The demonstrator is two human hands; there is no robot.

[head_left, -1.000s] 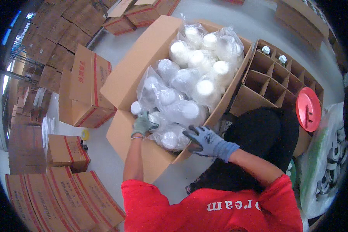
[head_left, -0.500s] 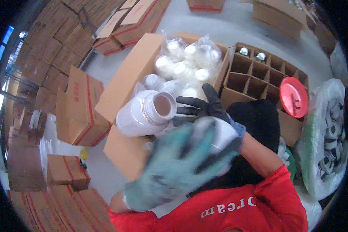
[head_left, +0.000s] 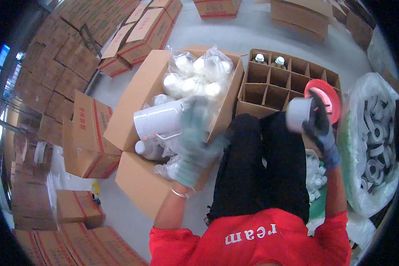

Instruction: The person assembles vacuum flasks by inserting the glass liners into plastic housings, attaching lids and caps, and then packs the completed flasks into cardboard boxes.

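Observation:
My left hand (head_left: 197, 133), in a teal glove and smeared by motion, is at the neck end of a large white plastic jar (head_left: 158, 119). The jar lies tilted over an open carton (head_left: 135, 95) of white bottles in clear bags. The blur hides whether these fingers grip the jar. In its dark glove, my right hand (head_left: 319, 119) grips a white, cup-shaped piece (head_left: 298, 114) by its right side. Just behind this hand is a round red plastic dish (head_left: 334, 98), leaning on the divided carton (head_left: 264, 111) and partly covered by my fingers.
Two white-capped bottles (head_left: 269, 60) stand in the divided carton's far cells. At right, a plastic-wrapped bag (head_left: 352, 164) holds several grey rings. Small clear pieces (head_left: 315, 177) lie beside my right leg. Cardboard boxes (head_left: 86, 137) stand to the left, with more stacked behind.
My hands have moved apart. The right one has carried the white piece rightward to the red dish. The left has swung up to the jar, whose mouth is now covered.

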